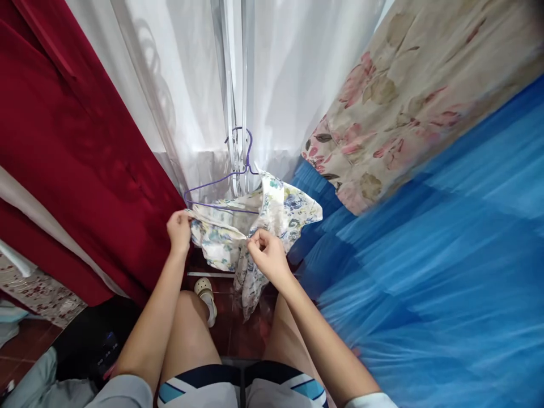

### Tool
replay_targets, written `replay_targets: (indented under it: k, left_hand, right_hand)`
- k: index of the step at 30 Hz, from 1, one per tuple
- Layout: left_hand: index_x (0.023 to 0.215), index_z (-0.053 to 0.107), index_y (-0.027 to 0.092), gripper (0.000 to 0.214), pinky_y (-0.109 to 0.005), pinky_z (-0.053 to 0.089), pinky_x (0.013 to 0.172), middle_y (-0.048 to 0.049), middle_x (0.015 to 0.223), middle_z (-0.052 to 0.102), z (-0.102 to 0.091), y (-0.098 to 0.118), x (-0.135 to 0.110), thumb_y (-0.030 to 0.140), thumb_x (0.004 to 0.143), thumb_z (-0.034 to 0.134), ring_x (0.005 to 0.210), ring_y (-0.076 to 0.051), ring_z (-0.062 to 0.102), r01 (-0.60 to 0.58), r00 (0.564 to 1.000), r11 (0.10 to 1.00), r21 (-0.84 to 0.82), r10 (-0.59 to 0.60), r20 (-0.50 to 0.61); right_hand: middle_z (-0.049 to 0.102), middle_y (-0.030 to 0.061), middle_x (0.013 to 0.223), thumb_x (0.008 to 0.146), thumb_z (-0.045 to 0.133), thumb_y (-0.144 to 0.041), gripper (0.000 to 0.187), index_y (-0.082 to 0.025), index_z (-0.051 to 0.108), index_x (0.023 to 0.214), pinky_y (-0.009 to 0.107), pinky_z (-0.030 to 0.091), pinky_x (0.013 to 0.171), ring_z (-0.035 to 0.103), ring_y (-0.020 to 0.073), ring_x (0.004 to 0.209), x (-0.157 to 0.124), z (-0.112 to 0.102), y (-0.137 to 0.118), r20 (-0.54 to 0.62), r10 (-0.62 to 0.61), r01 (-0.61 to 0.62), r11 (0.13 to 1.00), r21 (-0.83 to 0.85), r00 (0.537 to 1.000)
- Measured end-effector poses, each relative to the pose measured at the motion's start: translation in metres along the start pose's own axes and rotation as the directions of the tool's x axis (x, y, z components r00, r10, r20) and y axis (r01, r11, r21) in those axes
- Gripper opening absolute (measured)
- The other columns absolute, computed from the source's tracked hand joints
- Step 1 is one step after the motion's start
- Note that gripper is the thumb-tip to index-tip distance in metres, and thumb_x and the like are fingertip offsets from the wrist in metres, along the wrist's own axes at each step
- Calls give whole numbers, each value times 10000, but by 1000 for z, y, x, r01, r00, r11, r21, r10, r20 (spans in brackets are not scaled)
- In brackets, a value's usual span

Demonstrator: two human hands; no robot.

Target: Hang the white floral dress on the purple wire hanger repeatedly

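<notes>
While floral garment [273, 211] hangs centre, in front of white curtain [293, 85], work looks partway: garment's right side over purple hanger [247, 168], left side seemingly not yet on, hanger's left end bare. Left hand [180, 231] pinches garment's left edge; right hand [268, 252] pinches edge near middle.

One end of the hanger [247, 164] is hidden by the garment [293, 209]. The left edge cuts off the red cloth [97, 158], the right edge the blue cloth [437, 272]. Small digits [107, 355] look blurred.
</notes>
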State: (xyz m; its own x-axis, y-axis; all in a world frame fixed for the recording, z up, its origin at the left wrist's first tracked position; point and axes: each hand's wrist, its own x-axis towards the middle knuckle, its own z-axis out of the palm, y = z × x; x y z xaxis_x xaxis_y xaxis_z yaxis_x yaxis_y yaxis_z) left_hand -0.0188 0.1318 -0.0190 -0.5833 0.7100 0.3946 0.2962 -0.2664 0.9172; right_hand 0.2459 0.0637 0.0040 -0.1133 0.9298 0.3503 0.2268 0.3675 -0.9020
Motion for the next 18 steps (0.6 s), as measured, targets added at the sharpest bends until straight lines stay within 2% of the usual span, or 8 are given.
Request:
replay_targets:
  k: [2,5,8,10,12,14,16,18]
  left_hand:
    - [779,598,145,222,-283,499,701,-30,714,630,14,-12,-27,355,835,554,696,-159,599,18,991,1000,-8,-16,132]
    - [830,627,144,266,-304,520,754,-55,774,665,34,-10,-63,403,846,572,766,-184,634,31,956,998,-49,-16,293]
    - [936,633,155,312,-307,521,827,-63,875,682,46,12,-93,451,896,542,865,-197,649,48,912,991,-122,7,410]
    - [972,623,168,309,-295,514,830,-54,901,674,49,33,-114,457,925,522,875,-193,644,80,874,982,-171,13,485]
    - [967,611,181,272,-279,506,809,-42,895,656,49,55,-137,434,946,512,861,-185,631,100,833,976,-195,25,552]
    - [947,609,190,224,-270,493,805,-37,892,639,48,75,-161,390,960,508,864,-180,615,81,782,976,-200,62,620]
    - [931,610,192,200,-271,483,809,-41,894,629,46,89,-179,350,972,493,865,-178,602,42,720,977,-207,114,685]
    - [918,610,194,217,-280,478,809,-49,890,616,42,97,-187,339,984,462,858,-180,592,1,665,980,-198,147,733]
  right_hand:
    - [454,-66,526,781,554,-224,156,-209,495,637,230,300,509,404,108,482,-4,-13,20,-59,41,-40,999,20,997]
    - [447,-61,546,789,561,-272,198,-208,476,622,237,302,519,399,115,507,-24,-45,62,-169,119,-122,993,-7,978]
    - [478,-42,555,804,584,-334,243,-208,489,619,258,333,543,436,139,531,-58,-78,100,-204,201,-225,969,-102,958]
    - [535,-16,582,828,577,-352,221,-203,549,668,285,377,572,494,174,560,-80,-90,110,-196,258,-291,941,-170,946]
    - [634,32,728,816,609,-347,159,-193,633,844,330,445,649,574,221,663,-95,-92,104,-213,249,-294,931,-216,945]
    - [673,80,969,769,668,-300,307,-201,639,1058,383,482,792,620,265,856,-100,-84,84,-166,177,-212,950,-230,970]
    - [649,89,1102,730,699,-228,422,-219,621,1145,408,464,906,601,285,1002,-97,-68,59,-11,101,-101,976,-193,995]
    - [653,75,1072,755,668,-179,372,-221,636,1123,396,467,907,593,278,1006,-91,-47,35,161,72,-59,994,-87,984]
